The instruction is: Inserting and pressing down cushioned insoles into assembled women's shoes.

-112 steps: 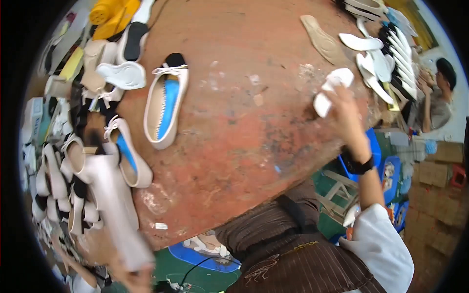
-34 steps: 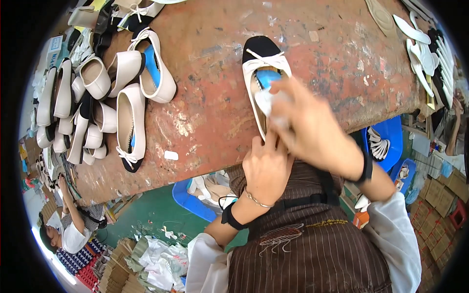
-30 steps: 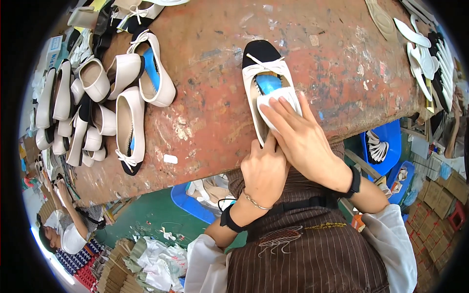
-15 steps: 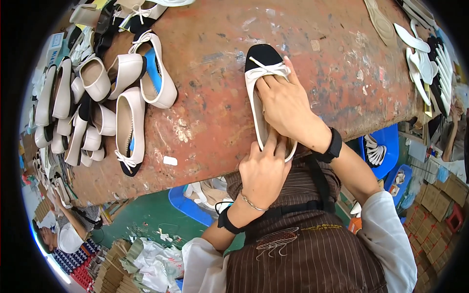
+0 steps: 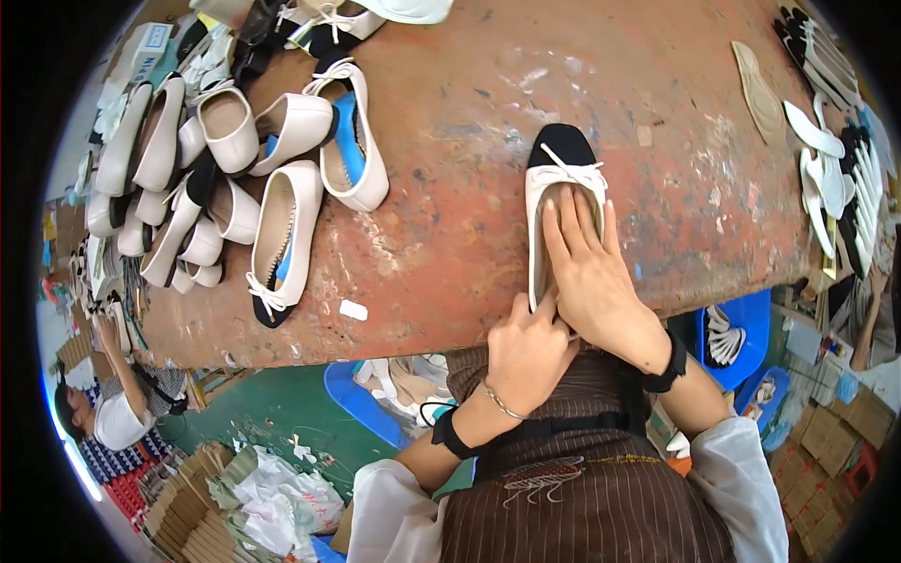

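A cream ballet flat point(image 5: 563, 147) with a black toe cap and a white bow lies on the worktable in front of me, toe pointing away. My right hand point(image 5: 605, 296) reaches into its opening, fingers stretched out and lying along the insole just behind the bow; the thumb side is partly hidden. At the heel, my left hand point(image 5: 530, 352) has its fingers curled against the rear edge of the shoe. The hands cover most of the heel.
Several similar flats, one a shoe with blue lining point(image 5: 349, 150), crowd the worktable point(image 5: 450, 244) at left. A small white tag point(image 5: 353, 310) lies near the front edge. Insoles point(image 5: 755, 89) and white pieces are at right. Blue bins point(image 5: 741, 333) stand below; another person point(image 5: 117, 403) is at far left.
My right fingers have drawn back from under the bow and now lie flatter on the insole. My left fingers have come out of the heel and curled at its edge. The view has shifted.
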{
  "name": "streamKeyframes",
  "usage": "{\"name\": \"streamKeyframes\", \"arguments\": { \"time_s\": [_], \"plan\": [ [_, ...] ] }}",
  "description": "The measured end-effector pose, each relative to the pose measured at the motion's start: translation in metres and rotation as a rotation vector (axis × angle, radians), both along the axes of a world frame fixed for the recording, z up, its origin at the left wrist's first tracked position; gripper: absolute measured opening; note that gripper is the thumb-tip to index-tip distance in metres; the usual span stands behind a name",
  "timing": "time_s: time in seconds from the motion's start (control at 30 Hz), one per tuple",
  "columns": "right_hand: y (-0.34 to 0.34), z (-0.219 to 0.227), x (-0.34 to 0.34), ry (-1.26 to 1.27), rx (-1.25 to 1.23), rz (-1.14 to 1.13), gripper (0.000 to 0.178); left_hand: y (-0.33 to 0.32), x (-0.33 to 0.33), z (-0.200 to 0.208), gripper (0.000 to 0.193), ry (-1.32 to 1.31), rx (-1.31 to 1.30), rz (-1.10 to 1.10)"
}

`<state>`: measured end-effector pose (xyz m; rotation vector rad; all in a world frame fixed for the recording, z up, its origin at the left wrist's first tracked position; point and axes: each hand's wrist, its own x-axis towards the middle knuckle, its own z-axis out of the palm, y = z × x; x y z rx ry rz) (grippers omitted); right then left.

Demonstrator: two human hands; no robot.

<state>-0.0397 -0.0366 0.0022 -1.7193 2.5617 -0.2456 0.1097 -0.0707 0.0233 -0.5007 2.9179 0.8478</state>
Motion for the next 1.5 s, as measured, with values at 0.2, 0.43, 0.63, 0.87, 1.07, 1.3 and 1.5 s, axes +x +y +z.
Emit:
{"name": "streamKeyframes", "arguments": {
  "time_s": [0.2, 0.43, 0.63, 0.87, 1.07, 1.3, 1.5],
  "plan": [
    [-0.013, 0.013, -0.01, 0.093, -0.079, -0.001, 0.035, 0.005, -0.004, 0.0, 0.032, 0.107, -0.053, 0.071],
    [0.104, 0.066, -0.126, -0.624, -0.47, -0.147, 0.036, -0.108, 0.071, 0.078, 0.047, 0.227, 0.124, 0.05],
    [0.135, 0.025, -0.328, 0.112, -0.498, -0.757, 0.032, -0.298, 0.185, 0.117, 0.034, 0.365, -0.625, 0.784],
    [0.129, 0.001, -0.438, -0.326, -0.1, -0.975, 0.049, -0.468, 0.171, 0.167, 0.059, 0.153, -0.92, 0.934],
    [0.136, 0.134, -0.521, -0.459, -0.048, -0.482, 0.043, -0.545, -0.036, 0.239, 0.08, 0.148, -0.823, 0.501],
    [0.0, 0.116, -0.647, -0.454, -0.316, -0.521, 0.03, -0.411, -0.536, 0.115, 0.06, 0.236, -0.544, -0.151],
    [-0.06, -0.011, -0.69, -0.038, -0.692, -0.626, 0.042, -0.347, -0.723, 0.003, 0.08, 0.052, -0.492, 0.05]
  ]
}}
